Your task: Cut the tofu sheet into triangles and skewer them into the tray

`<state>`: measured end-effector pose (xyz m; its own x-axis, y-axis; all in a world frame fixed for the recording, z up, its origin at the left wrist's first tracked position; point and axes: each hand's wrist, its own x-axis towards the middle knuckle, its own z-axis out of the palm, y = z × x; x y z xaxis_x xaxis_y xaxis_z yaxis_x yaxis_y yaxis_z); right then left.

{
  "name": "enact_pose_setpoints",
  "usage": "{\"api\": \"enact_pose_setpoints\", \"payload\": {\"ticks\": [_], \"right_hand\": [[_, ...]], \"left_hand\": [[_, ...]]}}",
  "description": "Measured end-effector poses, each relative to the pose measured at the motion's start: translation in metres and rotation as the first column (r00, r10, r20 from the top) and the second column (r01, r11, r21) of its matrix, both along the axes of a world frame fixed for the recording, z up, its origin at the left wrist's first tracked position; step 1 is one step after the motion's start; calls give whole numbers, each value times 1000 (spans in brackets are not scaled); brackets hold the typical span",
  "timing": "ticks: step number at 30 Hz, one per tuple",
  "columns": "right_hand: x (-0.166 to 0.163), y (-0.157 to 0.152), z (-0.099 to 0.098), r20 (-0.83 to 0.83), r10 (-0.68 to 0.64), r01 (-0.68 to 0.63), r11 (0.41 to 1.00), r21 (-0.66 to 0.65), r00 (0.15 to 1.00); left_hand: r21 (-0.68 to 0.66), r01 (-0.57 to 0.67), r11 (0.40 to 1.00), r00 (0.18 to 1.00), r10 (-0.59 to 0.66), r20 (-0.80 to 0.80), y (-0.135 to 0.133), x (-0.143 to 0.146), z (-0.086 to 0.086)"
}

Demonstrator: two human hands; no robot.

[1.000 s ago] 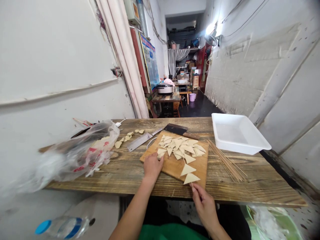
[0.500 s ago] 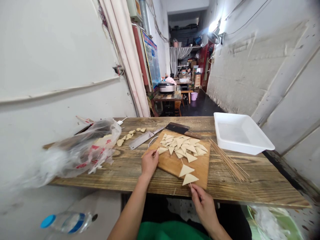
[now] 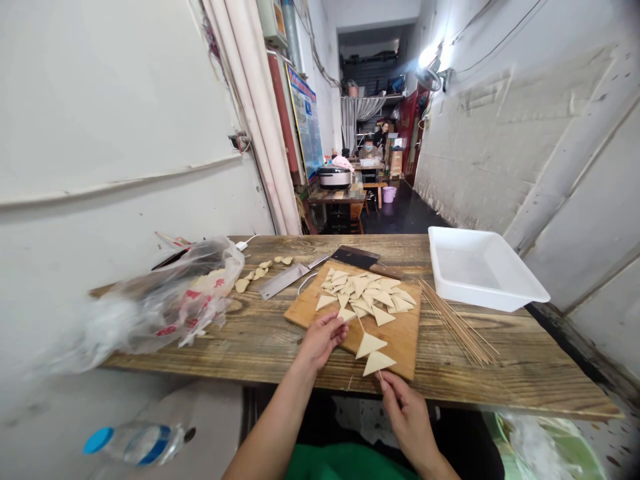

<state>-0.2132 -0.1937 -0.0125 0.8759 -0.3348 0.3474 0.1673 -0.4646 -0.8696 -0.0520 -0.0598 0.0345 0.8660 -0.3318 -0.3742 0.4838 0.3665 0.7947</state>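
Observation:
My right hand pinches the near end of a thin bamboo skewer that carries two tan triangular slices over the wooden cutting board. My left hand holds another triangular slice by its fingertips, close to the skewer's far tip. A heap of several more triangles lies at the back of the board.
A bundle of bare skewers lies right of the board, beside a white plastic tray. Two cleavers rest behind the board. A crumpled plastic bag and round slices lie left. A water bottle sits below.
My left hand has left the pile's left edge with one triangular slice and moved right toward the skewer's tip. My right hand has stayed on the skewer's end.

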Motion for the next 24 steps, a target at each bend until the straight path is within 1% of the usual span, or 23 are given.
{"api": "enact_pose_setpoints", "payload": {"ticks": [3, 9, 13, 17, 19, 21, 24], "right_hand": [[-2, 1, 0, 15, 3, -2, 1000, -13, 1000], [-2, 0, 1, 34, 1, 0, 1000, -31, 999], [-4, 1, 2, 36, 18, -17, 1000, -24, 999], [-5, 1, 3, 34, 36, -36, 999, -15, 999], [-5, 2, 3, 31, 40, -39, 999, -17, 999], [-5, 2, 2, 26, 42, -42, 999, -17, 999], [-6, 2, 2, 18, 52, -52, 999, -8, 998]], "left_hand": [[-42, 23, 999, 999, -25, -27, -2, -2, 0], [-124, 5, 992, 995, -17, -93, -4, -2, -1], [-206, -27, 978, 978, -17, -208, -5, 3, 1], [-306, -78, 949, 952, -20, -306, -8, 8, 7], [-352, -88, 932, 951, -27, -309, -9, 10, 11], [-385, -67, 920, 958, -48, -282, -9, 10, 15], [-360, -4, 933, 972, -81, -221, -7, 8, 17]]}}
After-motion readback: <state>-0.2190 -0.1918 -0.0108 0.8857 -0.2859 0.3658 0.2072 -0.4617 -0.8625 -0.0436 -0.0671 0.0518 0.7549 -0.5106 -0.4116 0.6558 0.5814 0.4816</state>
